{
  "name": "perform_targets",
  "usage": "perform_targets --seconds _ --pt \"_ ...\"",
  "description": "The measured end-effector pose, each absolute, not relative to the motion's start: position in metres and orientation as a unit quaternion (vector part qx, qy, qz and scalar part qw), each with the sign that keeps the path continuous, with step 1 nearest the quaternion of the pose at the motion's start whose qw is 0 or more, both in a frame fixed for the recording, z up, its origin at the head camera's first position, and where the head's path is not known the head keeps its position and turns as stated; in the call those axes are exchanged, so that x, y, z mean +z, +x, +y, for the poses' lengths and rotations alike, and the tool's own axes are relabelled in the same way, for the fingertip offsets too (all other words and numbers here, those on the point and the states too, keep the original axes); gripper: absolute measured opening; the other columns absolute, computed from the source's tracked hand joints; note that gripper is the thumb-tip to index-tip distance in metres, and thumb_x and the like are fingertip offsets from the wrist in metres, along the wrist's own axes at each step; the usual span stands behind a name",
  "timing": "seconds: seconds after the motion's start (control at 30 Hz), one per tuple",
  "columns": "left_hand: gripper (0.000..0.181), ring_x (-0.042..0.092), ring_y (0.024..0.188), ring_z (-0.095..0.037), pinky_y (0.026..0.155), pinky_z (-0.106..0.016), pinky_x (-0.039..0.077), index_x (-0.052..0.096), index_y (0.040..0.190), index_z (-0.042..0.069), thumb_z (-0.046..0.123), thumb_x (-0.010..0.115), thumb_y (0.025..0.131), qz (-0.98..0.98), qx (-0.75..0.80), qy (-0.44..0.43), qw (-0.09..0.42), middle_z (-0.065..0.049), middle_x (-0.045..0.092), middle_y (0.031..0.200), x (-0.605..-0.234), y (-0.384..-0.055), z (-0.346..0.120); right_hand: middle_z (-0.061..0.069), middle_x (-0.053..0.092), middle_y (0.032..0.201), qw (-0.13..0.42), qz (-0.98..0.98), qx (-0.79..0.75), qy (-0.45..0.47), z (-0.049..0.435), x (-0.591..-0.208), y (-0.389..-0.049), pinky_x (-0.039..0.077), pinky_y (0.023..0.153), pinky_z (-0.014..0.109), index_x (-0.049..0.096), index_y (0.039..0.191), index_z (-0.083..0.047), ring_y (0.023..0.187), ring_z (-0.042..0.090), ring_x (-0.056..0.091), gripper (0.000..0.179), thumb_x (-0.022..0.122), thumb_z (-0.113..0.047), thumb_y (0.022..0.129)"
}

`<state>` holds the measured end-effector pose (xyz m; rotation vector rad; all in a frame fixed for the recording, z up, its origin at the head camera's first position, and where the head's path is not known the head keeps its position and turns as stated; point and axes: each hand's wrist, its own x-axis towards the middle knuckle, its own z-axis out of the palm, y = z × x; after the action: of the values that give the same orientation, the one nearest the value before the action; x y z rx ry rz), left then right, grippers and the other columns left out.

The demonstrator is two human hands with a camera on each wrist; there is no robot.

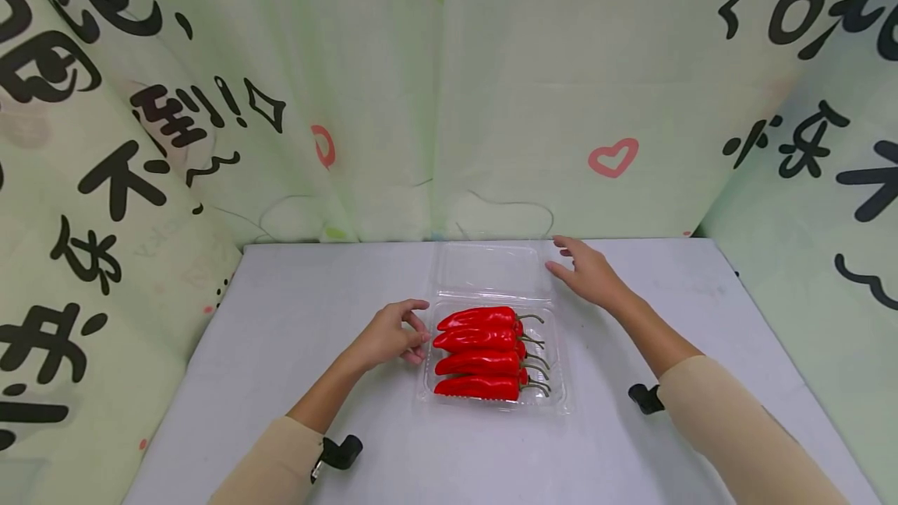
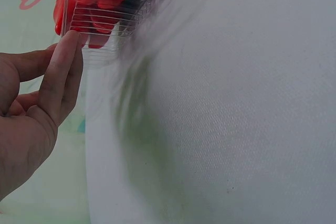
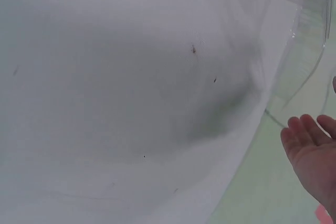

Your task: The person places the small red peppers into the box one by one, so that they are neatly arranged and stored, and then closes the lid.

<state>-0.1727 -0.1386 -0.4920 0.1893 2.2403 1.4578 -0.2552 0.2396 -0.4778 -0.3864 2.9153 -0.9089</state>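
Glossy red peppers (image 1: 480,340) with green stems lie side by side in the base of a clear plastic clamshell box (image 1: 559,380), stems to the right. Its transparent lid (image 1: 493,270) is raised open at the back. My left hand (image 1: 394,333) is at the box's left side, and in the left wrist view its fingertips (image 2: 71,38) touch the ribbed wall with the fingers fairly straight. Beside the lid's right edge, my right hand (image 1: 588,273) has its fingers extended and holds nothing. The right wrist view shows that hand's palm near the clear lid.
A white table (image 1: 309,302) carries the box near its middle. Pale green curtains (image 1: 505,84) with dark lettering and heart prints hang behind and at both sides. Black wrist mounts (image 1: 342,452) stick out from the beige sleeves (image 1: 273,462).
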Motion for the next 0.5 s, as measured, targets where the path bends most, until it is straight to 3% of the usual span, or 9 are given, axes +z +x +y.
perform_targets --seconds 0.3,0.5 --pt "0.059 0.071 0.063 -0.019 0.063 -0.032 0.064 0.048 0.149 0.003 0.003 0.071 0.095 0.814 0.529 0.068 0.229 -0.012 0.065 0.098 -0.491 -0.172 -0.138 0.030 0.055 0.143 0.092 0.951 -0.288 -0.067 0.242 -0.483 -0.270 0.049 0.109 0.059 0.035 0.154 0.009 0.133 0.046 0.054 0.068 0.057 -0.033 0.106" --pt "0.059 0.071 0.063 -0.019 0.063 -0.032 0.064 0.048 0.149 0.002 0.003 0.071 0.095 0.815 0.528 0.071 0.230 -0.012 0.065 0.099 -0.490 -0.172 -0.138 0.035 0.059 0.135 0.106 0.953 -0.275 -0.066 0.243 -0.488 -0.274 0.050 0.107 0.060 0.046 0.145 0.014 0.125 0.047 0.058 0.060 0.053 -0.033 0.107"
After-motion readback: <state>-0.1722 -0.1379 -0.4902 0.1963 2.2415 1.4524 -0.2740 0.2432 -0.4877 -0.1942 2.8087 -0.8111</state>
